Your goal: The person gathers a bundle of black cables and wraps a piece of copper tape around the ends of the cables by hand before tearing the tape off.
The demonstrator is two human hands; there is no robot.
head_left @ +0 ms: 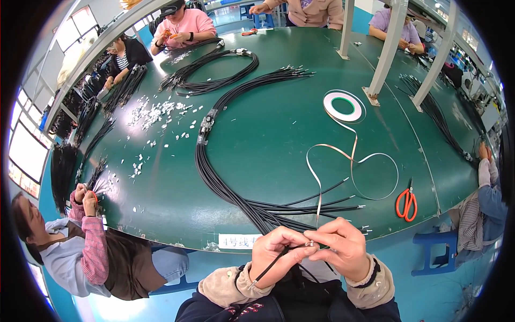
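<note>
- Thin black cable (273,260) pinched between both sets of fingers, close in over the near table edge, running down-left out of the left fist toward the lap.
- Left hand (276,252) curled shut around that cable, thumb and forefinger pressed on it right by the end.
- Right hand (343,248) closed too, fingertips meeting the left ones, nipping the cable tip plus the end of a thin tape strip (317,201); can't make out the tiny bit at the tip.
- Straight up from the fingers, strip climbing and looping across the green table (268,129) to a white tape roll (342,105) way beyond.
- Just beyond the fingertips, fat black cable bundle (214,177) fanning out, loose ends pointing right, then curving off left and far up.
- Right of the right hand, well apart: orange scissors (407,204) lying flat.
- Far left of the left hand: white scraps (155,115) scattered about.
- Other people seated round the table edges, busy with own cables.
</note>
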